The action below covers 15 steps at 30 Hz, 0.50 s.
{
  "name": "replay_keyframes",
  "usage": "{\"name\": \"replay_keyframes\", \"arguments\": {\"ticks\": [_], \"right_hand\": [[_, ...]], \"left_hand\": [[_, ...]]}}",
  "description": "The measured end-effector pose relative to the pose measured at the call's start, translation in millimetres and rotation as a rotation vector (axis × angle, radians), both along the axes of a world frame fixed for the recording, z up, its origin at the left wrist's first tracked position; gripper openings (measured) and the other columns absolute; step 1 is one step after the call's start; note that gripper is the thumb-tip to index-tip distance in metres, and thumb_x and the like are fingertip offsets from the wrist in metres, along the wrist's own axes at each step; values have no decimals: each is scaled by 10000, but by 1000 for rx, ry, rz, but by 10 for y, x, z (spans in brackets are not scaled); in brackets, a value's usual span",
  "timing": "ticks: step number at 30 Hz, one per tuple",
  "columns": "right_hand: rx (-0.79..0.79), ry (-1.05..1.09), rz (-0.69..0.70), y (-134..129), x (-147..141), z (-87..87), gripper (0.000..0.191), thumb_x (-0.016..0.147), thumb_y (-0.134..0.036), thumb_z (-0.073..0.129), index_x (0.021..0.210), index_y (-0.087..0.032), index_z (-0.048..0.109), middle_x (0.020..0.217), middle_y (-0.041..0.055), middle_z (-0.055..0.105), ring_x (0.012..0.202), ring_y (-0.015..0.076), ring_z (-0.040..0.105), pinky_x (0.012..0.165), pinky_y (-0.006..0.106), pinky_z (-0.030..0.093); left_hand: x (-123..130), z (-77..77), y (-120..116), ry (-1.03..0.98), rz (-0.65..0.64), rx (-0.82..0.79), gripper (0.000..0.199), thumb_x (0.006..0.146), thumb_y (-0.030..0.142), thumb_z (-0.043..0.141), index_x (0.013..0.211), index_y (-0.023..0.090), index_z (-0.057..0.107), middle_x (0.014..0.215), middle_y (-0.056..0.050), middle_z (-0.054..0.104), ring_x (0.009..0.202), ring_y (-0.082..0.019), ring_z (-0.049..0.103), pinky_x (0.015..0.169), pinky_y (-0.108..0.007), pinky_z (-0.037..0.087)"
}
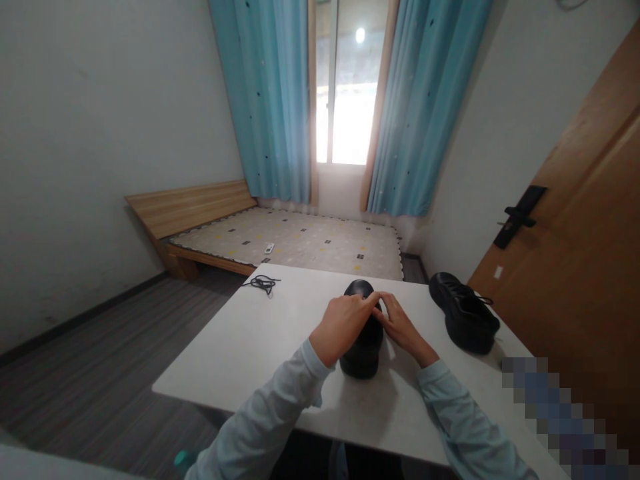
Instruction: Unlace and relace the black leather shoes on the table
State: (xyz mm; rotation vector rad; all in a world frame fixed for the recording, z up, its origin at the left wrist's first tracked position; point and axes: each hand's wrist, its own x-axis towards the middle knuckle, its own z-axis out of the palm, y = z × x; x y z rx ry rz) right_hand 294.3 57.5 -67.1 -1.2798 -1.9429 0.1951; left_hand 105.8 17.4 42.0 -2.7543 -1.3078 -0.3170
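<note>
A black shoe (361,357) stands on the white table (220,353) in front of me, toe pointing away and heel toward me. My left hand (345,320) lies across its upper from the left, fingers curled over it. From the right, my right hand (397,321) reaches the same spot, its fingers bent and pressed together by the left fingertips. The hands cover the lacing area; whether a lace is between the fingers cannot be made out. A second black shoe (465,317) with laces rests at the table's right side.
A loose black shoelace (264,285) lies bundled at the table's far left corner. Beyond the table is a bed (315,237) with a white remote (269,248) on it. A wooden door (575,220) stands close on the right. Blue curtains (275,100) frame the window.
</note>
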Motion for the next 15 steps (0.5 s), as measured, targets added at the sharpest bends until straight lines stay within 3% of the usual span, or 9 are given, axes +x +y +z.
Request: {"name": "replay_keyframes", "arguments": {"ticks": [6,11,15], "right_hand": [[31,-43,-32,18,38,16,534,780,-564,546,1173,-206,499,1163,132,549,1099,299,518,932,492,430],[68,-61,-76,-51,-39,58,531,744,-519,618,1167,-214,520,1186,133,541,1118,312,505,938,513,419],[152,20,58,-119,-111,119,435,743,-401,662,1132,-238,556,1223,110,524,1152,286,482,974,494,399]], "left_hand": [[-18,142,-54,-47,29,49,190,900,194,431,1087,227,441,890,-31,653,824,-210,657,630,-269,484],[-111,256,-162,-72,36,146,132,887,186,461,1012,206,499,882,-31,640,813,-196,628,638,-273,465],[-164,381,-242,-79,26,206,102,871,185,493,956,196,548,873,-32,620,821,-195,597,660,-286,454]]}}
